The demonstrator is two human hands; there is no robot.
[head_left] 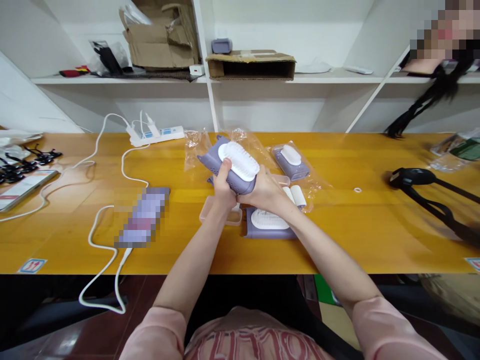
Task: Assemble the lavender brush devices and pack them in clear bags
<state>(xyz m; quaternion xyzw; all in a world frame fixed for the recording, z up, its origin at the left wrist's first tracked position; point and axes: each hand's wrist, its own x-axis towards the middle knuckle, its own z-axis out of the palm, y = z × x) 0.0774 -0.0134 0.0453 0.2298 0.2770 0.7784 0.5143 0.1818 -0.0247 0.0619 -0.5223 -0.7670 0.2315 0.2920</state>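
Note:
Both my hands hold a purple plastic case with a white oval brush-like pad (239, 161) on its face, tilted and raised over the table. My left hand (224, 189) is closed on its near side, thumb against the pad's edge. My right hand (267, 190) grips its right end; some of its fingers are hidden beneath the case. Below lies a similar purple case (262, 231), partly covered by my right forearm. Another similar case (291, 162) lies in clear plastic farther right. White rolls (298, 196) and a clear plastic tray (233, 216) sit close to my hands.
A phone (144, 217) with a white cable lies left, before a power strip (165, 134). Black straps (431, 192) and a small white ring (357, 190) are on the right. Cardboard boxes (251, 65) stand on the shelf. Another person's head shows at upper right.

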